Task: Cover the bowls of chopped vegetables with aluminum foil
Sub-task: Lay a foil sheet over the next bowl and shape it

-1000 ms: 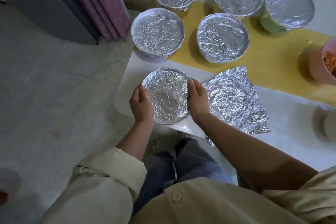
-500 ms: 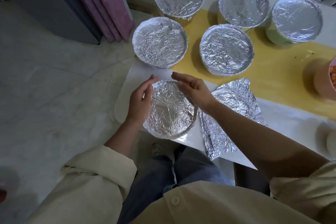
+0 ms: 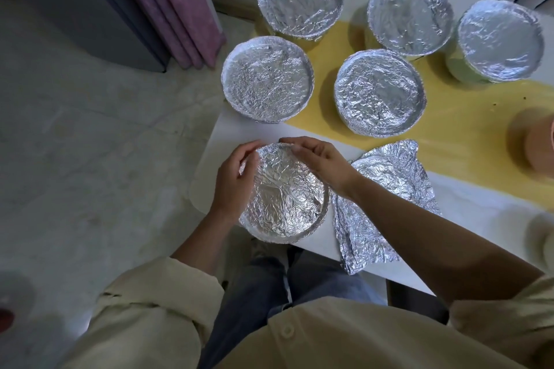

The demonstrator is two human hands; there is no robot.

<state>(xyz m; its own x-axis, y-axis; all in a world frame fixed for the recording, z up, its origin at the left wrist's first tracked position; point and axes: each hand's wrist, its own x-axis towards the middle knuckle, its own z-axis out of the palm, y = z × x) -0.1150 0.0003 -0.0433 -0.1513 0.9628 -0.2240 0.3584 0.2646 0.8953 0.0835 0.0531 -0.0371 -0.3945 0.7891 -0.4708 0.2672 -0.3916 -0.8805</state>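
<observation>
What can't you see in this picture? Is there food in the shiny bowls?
Head view only.
1. Food inside the nearest bowl and the other covered bowls: foil hides it.
2. Nearest bowl's far rim: the left hand and right hand curl over it.
3. Pink bowl: cut off by the right edge, blurred.
</observation>
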